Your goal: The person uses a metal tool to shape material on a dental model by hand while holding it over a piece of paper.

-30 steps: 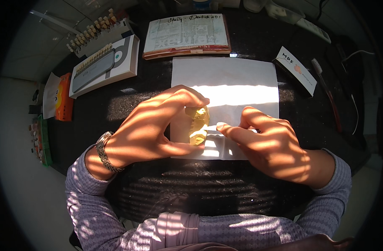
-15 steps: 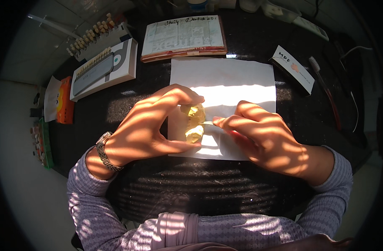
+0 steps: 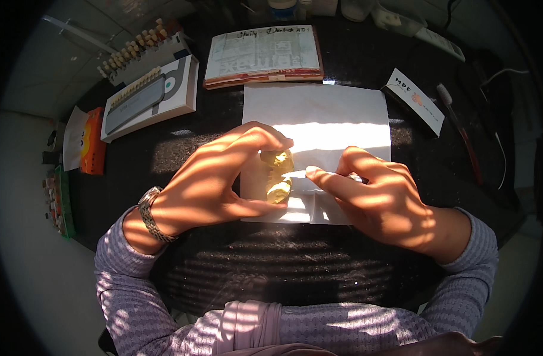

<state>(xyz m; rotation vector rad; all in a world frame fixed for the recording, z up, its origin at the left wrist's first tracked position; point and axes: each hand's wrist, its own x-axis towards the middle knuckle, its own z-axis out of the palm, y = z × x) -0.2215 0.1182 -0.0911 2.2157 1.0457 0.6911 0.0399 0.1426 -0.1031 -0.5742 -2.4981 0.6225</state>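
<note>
A yellow dental cast [image 3: 278,193] is held upright on its side over a sheet of white paper [image 3: 342,107]. My left hand [image 3: 224,178] grips it at both ends, fingertips at the far end and thumb at the near end. From the right, my right hand [image 3: 372,193] pinches a slim carving knife [image 3: 296,174] whose bright, pointed blade reaches the cast's right side. Its tip touches or nearly touches the middle of the cast; glare hides which. Most of the handle lies inside my right fingers, with a bit of it showing behind the index finger.
Beyond the paper lies a notebook [image 3: 262,56]. At left are a tooth shade guide [image 3: 135,50], a white box [image 3: 179,95] and an orange tissue pack [image 3: 92,142]. To the right, a black-and-white box [image 3: 415,101] lies beside a toothbrush [image 3: 461,130]. Striped sunlight crosses the dark table [image 3: 253,255].
The knife's angle has shifted, and more of its blade and some of its handle now show. My right thumb has moved slightly right. The cast stays in my left hand, shifted very slightly right.
</note>
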